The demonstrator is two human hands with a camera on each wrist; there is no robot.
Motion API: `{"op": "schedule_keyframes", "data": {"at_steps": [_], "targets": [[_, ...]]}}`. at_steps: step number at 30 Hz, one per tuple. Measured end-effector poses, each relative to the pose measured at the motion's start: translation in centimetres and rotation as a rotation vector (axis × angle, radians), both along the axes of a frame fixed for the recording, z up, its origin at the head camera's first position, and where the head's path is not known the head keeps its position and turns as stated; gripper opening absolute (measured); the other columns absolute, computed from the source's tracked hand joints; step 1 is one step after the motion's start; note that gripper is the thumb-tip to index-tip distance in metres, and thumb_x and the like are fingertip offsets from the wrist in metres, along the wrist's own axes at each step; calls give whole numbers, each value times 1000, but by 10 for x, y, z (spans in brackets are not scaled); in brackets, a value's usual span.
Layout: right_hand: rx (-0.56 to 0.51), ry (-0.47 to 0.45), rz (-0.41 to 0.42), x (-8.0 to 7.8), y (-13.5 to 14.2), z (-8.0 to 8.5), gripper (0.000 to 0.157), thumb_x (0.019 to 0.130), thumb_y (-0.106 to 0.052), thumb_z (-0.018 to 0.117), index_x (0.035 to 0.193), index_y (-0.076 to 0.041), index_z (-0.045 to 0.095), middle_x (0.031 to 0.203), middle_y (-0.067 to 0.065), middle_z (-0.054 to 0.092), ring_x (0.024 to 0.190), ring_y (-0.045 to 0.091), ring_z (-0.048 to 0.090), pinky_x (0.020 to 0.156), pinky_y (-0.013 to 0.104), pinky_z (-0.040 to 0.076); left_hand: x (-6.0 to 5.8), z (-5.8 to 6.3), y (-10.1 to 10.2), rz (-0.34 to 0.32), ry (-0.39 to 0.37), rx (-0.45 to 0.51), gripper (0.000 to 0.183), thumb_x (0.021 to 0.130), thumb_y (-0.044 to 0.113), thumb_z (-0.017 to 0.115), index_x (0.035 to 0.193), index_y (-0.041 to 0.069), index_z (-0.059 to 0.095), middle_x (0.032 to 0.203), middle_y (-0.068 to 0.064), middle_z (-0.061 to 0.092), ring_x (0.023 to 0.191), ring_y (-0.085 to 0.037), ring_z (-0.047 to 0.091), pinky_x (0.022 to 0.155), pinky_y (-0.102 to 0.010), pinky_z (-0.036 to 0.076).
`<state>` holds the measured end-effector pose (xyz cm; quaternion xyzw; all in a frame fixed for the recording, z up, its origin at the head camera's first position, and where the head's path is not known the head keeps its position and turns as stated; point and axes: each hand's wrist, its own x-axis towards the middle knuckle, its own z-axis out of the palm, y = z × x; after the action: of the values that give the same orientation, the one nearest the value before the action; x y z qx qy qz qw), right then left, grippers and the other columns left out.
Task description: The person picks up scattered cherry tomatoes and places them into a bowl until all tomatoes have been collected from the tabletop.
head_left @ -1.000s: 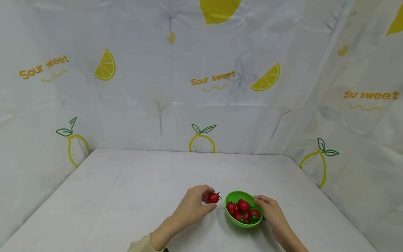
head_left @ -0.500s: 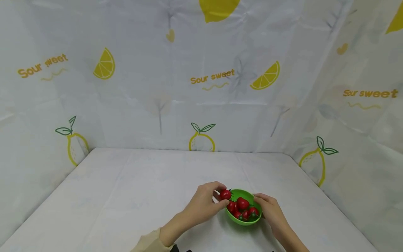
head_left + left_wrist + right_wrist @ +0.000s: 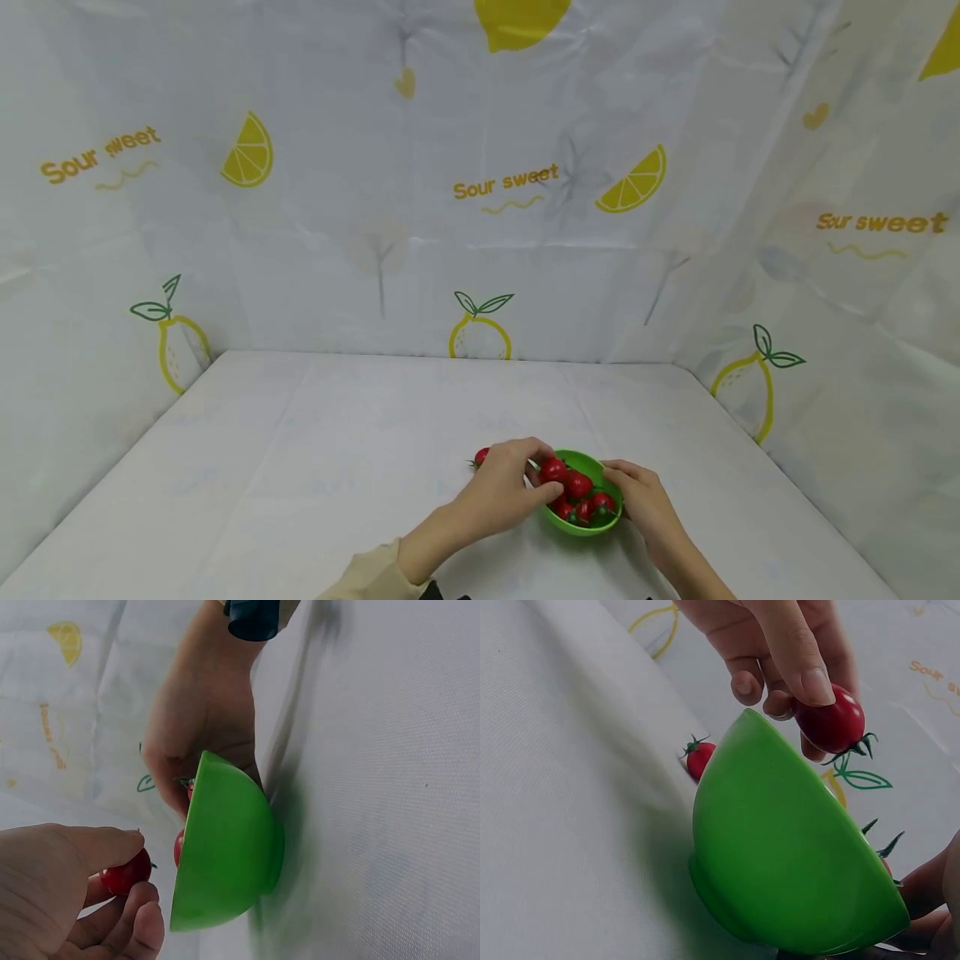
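Observation:
A red cherry tomato (image 3: 553, 470) with a green stem is pinched between the thumb and fingers of my left hand (image 3: 495, 492). That hand is at the left rim of a small green bowl (image 3: 585, 460); in the right wrist view the held tomato (image 3: 831, 720) hangs just above the rim. Several more tomatoes (image 3: 579, 485) lie in the bowl. My right hand (image 3: 647, 504) grips the bowl's right side, thumb at the rim, its fingers partly hidden behind it. Another tomato (image 3: 481, 457) lies on the table behind my left hand, partly covered by it.
The bowl stands on a white-covered table (image 3: 337, 467). A white backdrop (image 3: 315, 250) printed with lemons and lettering rises behind and at both sides.
My left hand has carried the tomato rightward from beside the bowl to over its left rim. The tomato on the table now shows behind it. My right hand keeps its grip on the bowl.

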<state>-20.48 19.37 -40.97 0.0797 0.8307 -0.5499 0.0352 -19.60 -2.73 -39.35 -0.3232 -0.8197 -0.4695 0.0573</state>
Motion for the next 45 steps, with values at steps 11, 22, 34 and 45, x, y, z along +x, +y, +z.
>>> {"op": "schedule_keyframes", "data": {"at_steps": [11, 22, 34, 45], "targets": [[-12, 6, 7, 0, 1, -1, 39, 102, -17, 42, 128, 9, 57, 130, 25, 54, 116, 33, 53, 86, 42, 51, -1, -2, -10, -24, -8, -41, 37, 88, 21, 76, 117, 2, 65, 111, -3, 65, 78, 0, 57, 69, -19, 48], [-19, 27, 12, 1, 1, 0, 39, 102, -16, 43, 127, 10, 56, 128, 25, 56, 114, 33, 55, 85, 41, 52, -12, -5, -51, 72, 90, -41, 33, 85, 20, 79, 112, 7, 65, 101, 4, 61, 78, -11, 59, 69, -23, 49], [-17, -5, 9, 1, 1, 0, 40, 102, -17, 42, 129, 11, 54, 133, 28, 51, 119, 38, 51, 91, 48, 47, -23, -11, -75, 221, 117, -21, 34, 81, 13, 80, 111, 3, 66, 108, -3, 64, 89, -22, 62, 76, -38, 53], [-14, 10, 9, 1, 1, -1, 39, 102, -17, 42, 126, 9, 57, 129, 25, 55, 116, 35, 54, 89, 46, 49, -30, -17, -76, 213, 36, -55, 41, 80, 15, 82, 114, 1, 64, 112, -10, 64, 98, -30, 61, 80, -39, 52]]}}
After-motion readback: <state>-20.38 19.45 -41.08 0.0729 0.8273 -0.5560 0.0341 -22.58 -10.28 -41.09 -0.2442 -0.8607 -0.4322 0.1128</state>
